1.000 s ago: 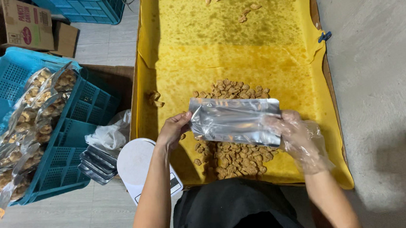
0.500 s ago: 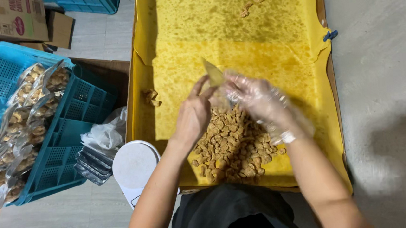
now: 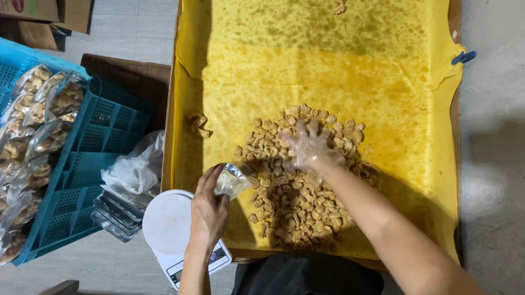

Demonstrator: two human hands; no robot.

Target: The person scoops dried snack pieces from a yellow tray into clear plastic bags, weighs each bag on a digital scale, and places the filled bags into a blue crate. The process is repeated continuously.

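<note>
My left hand (image 3: 208,207) grips a silvery plastic pouch (image 3: 232,180) at the near left edge of a pile of small brown snack pieces (image 3: 291,189). The pouch's mouth faces the pile. My right hand (image 3: 310,145), in a thin clear glove, lies spread on top of the pile with its fingers among the pieces. The pile sits on oil-stained yellow paper (image 3: 330,61) lining a long wooden tray (image 3: 456,113).
A white kitchen scale (image 3: 172,226) stands beside the tray's near left corner. A stack of empty silver pouches (image 3: 110,212) and a crumpled clear bag (image 3: 133,170) lie left of it. A blue plastic crate (image 3: 71,175) holds several filled pouches (image 3: 19,154). Cardboard boxes (image 3: 33,9) stand at the far left.
The pouch was held flat in both hands a second ago. My left hand now holds it alone, lower and to the left, and my right hand has dropped onto the pile.
</note>
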